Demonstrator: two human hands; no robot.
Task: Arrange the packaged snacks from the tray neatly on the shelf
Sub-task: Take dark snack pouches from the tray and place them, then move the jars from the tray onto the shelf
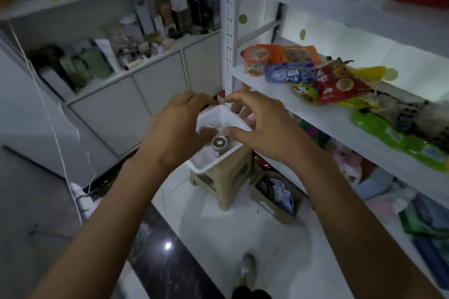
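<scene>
White shelf (279,91) on the right is carrying a loose heap of snack packets (340,87) (labels too blurred for reading). One white tray (220,115) is sitting on one beige stool (230,182), holding one brown-lidded cup (220,145). Left hand (179,124) is curling over the tray, its grip impossible to tell; right hand (262,126) is hovering alongside, fingers spread, grip released.

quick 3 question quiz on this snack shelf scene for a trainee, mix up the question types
1. True or false: the white tray rests on a beige stool.
2. What lies in the tray? A) a small round tub B) a green bag C) a bottle
3. Fill in: on the shelf, the orange cup sits beside a packet coloured ___.
Key: 1 true; 2 A; 3 blue.
</scene>
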